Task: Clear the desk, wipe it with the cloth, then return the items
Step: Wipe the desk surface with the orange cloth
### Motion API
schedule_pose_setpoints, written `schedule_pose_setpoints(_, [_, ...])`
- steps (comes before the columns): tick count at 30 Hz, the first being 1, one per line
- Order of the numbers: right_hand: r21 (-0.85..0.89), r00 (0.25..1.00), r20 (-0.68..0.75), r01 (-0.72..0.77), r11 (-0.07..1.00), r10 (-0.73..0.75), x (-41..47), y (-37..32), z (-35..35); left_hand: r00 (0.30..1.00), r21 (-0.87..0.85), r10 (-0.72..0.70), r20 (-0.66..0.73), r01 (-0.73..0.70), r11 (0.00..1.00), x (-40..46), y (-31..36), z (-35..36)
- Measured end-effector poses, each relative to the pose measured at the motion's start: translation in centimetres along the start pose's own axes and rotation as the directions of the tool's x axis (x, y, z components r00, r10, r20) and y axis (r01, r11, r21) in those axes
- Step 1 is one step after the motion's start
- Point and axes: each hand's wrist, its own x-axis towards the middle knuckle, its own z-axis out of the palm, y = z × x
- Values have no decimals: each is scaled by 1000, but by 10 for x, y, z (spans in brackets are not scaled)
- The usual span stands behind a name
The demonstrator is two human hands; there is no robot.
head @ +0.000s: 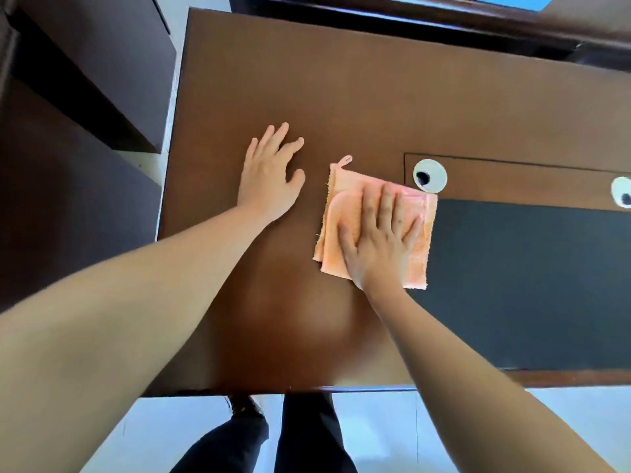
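While the left hand (269, 175) rests open on the bare desk (375, 97), the right hand (379, 233) presses flat on the peach cloth (345, 213) at frame centre, its long axis toward the upper edge.

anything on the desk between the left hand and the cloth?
Nothing. Head view shows only bare brown desk between the left hand, flat on the wood, and the orange cloth under the right hand.
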Motion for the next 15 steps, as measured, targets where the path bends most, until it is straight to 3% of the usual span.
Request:
schedule_pose_setpoints(4, [-12, 998, -13, -58, 998, 57, -73, -8, 10, 991, 176, 128, 35, -132, 975, -68, -42, -16])
schedule_pose_setpoints(9, [-17, 991, -52, -121, 993, 120, -147, -25, 22, 997, 239, 59, -44, -47, 970, -140, -69, -19])
schedule_pose_setpoints(15, [-30, 993, -36, -114, 993, 113, -170, -32, 25, 997, 215, 26, -76, -9, 977, -147, -70, -18])
